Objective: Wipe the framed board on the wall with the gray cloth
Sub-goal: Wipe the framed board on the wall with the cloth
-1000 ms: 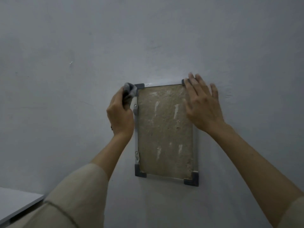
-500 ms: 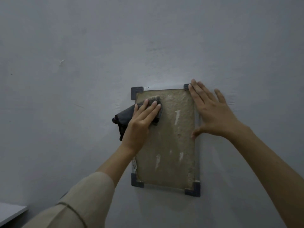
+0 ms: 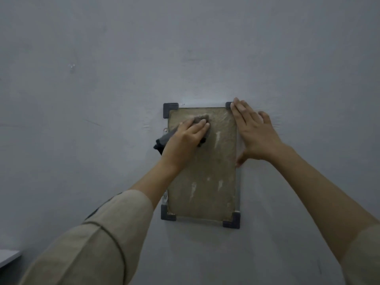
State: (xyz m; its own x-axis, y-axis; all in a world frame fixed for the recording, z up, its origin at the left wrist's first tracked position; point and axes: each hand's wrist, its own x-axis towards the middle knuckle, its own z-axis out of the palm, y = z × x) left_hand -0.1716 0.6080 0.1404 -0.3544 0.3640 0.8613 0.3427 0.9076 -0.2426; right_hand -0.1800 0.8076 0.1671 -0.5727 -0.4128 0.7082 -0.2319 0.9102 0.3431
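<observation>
One rectangular tan board in a thin metal frame with four dark plastic corner caps (image 3: 202, 165) hangs on the pale grey painted wall (image 3: 102, 58), just right of the picture's centre — one board, one cloth, two hands. The single crumpled dark gray cloth (image 3: 164, 139) lies against the board's upper left part, under the left hand (image 3: 185, 140); its fingers (image 3: 202, 125) are stretched out close together and press flat on the cloth, a bit of which peeks past the fingertips while the rest bunches out left of the frame's edge. The right hand (image 3: 255, 132) lies flat on the frame's upper right edge and the wall, fingers laid side by side toward the top right corner cap, thumb spread down along the frame's right side. Pale streaks mark the board's face — no writing or label can be read. A beige sleeve (image 3: 96, 243) covers the left forearm at lower left.
</observation>
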